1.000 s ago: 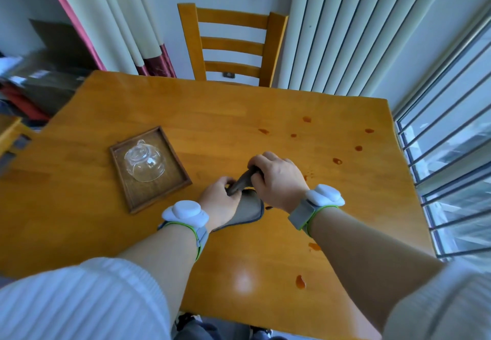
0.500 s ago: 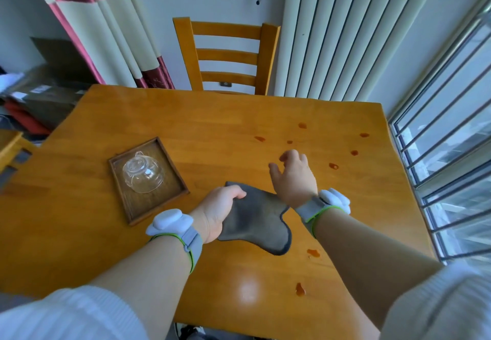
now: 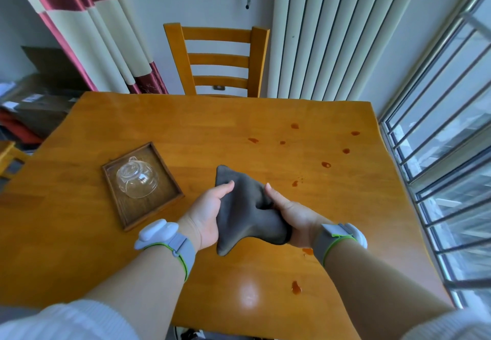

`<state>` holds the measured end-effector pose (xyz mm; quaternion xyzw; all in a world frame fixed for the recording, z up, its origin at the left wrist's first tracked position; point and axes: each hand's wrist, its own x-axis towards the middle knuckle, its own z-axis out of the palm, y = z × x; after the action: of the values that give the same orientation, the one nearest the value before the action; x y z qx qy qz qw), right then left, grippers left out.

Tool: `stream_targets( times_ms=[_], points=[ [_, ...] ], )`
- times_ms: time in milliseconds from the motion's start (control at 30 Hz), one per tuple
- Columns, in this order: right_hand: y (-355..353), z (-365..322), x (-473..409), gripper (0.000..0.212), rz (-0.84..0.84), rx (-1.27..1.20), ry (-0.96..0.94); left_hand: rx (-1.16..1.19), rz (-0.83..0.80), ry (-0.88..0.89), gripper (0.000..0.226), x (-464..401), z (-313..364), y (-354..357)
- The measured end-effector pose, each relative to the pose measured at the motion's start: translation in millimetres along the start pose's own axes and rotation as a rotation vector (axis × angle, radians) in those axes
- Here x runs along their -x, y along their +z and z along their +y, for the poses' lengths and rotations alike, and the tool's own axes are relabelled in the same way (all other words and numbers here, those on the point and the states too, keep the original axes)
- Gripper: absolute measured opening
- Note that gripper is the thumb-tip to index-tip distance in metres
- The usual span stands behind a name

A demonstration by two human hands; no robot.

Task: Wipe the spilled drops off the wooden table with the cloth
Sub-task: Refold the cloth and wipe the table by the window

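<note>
A dark grey cloth [image 3: 244,206] is held up over the middle of the wooden table [image 3: 186,116], stretched between both hands. My left hand [image 3: 207,214] grips its left edge with the thumb on top. My right hand [image 3: 289,214] grips its right lower edge. Several reddish-brown spilled drops [image 3: 326,164] are scattered on the right half of the table, from the far right area [image 3: 294,126] down to one near the front edge [image 3: 295,286]. One drop [image 3: 307,251] lies just under my right wrist.
A dark wooden tray [image 3: 159,159] on the left holds an upturned glass cup [image 3: 136,184]. A wooden chair [image 3: 218,60] stands at the table's far side, a white radiator [image 3: 332,34] behind it, a barred window [image 3: 451,140] on the right.
My right hand went from pressing flat on the table to gripping the cloth's right side. The cloth was lifted and spread between both hands. The view tilted up slightly.
</note>
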<state>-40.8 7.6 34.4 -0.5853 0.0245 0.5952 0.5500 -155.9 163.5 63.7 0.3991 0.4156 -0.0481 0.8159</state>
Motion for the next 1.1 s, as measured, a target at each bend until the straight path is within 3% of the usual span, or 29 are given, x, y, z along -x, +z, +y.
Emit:
stream_targets(
  times_ms=[167,300,367,467,533,700,767,867,1000,1100],
  points=[
    [-1.3,5.8,5.9,0.058,-0.102,-0.132,-0.034,-0.063,0.02,-0.002,0.043,2.7,0.0,-4.0],
    [-6.0,0.4,6.0,0.04,0.006,-0.129,-0.201,-0.222,0.12,0.08,0.033,-0.9,0.1,-7.0],
    [-4.8,-3.7,5.6,0.035,0.136,0.019,-0.275,-0.29,0.211,0.145,0.03,-1.9,-2.8,-7.6],
    [-2.1,-6.5,5.4,0.05,0.375,0.243,-0.364,-0.531,0.383,0.32,0.032,-7.6,-9.1,-8.6],
    [-2.6,-6.8,8.1,0.058,0.425,0.376,-0.456,-0.622,0.454,0.43,0.033,-8.6,-11.6,-7.1],
    [-7.0,-5.2,12.9,0.074,0.377,0.91,-0.507,-0.857,0.32,0.56,0.061,-8.1,-12.5,-9.5],
    [-5.7,-4.4,13.8,0.07,0.454,1.145,-0.482,-1.081,0.327,0.549,0.07,-7.0,-14.3,-7.5],
    [-6.4,0.5,16.4,0.045,0.601,1.306,-0.494,-1.243,0.385,0.571,0.047,-5.4,-19.0,-1.8],
    [-18.8,5.0,23.8,0.022,0.578,1.111,-0.546,-1.056,0.424,0.499,0.006,-3.0,-22.3,-0.2],
    [-28.0,5.2,34.7,0.026,0.468,0.732,-0.504,-0.759,0.289,0.37,0.017,-1.4,-21.4,5.1]
  ],
)
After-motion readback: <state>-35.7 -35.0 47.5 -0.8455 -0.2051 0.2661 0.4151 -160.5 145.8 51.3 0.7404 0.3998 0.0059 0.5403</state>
